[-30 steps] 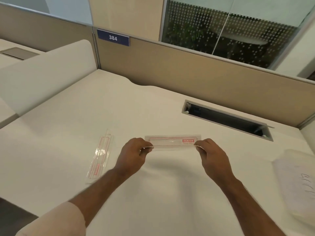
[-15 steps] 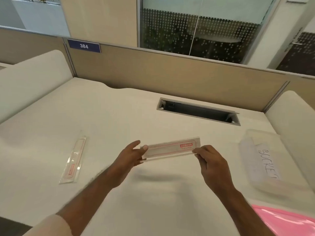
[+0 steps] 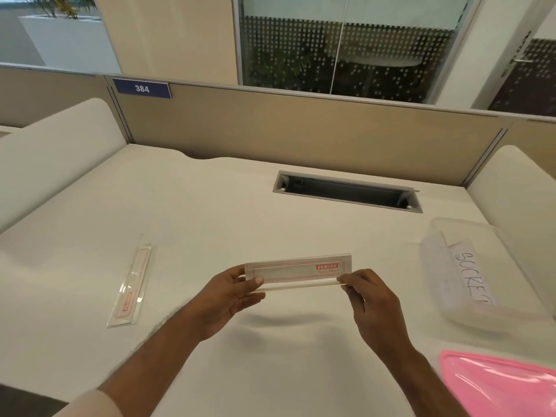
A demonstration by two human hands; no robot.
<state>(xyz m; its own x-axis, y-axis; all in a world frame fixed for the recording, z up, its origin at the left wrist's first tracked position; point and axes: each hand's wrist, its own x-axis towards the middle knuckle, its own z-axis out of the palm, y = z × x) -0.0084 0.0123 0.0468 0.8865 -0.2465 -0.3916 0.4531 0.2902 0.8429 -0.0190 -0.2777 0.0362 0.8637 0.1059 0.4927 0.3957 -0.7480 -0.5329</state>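
Observation:
A clear acrylic name plate holder (image 3: 298, 270) with a red-bordered paper insert and a red GEMSON label is held level above the white desk (image 3: 210, 224). My left hand (image 3: 225, 296) pinches its left end between thumb and fingers. My right hand (image 3: 373, 305) pinches its right end. A second, identical holder (image 3: 131, 288) lies flat on the desk to the left, apart from both hands.
A clear plastic box (image 3: 469, 275) with a paper reading SOCKET stands at the right. A pink plastic lid (image 3: 499, 383) lies at the lower right. A cable slot (image 3: 346, 191) opens at the desk's back, before a tan partition (image 3: 301, 133) labelled 384.
The view has turned right, bringing the box and the pink lid into sight. Both hands still hold the plate; it has tilted slightly, so its face shows more.

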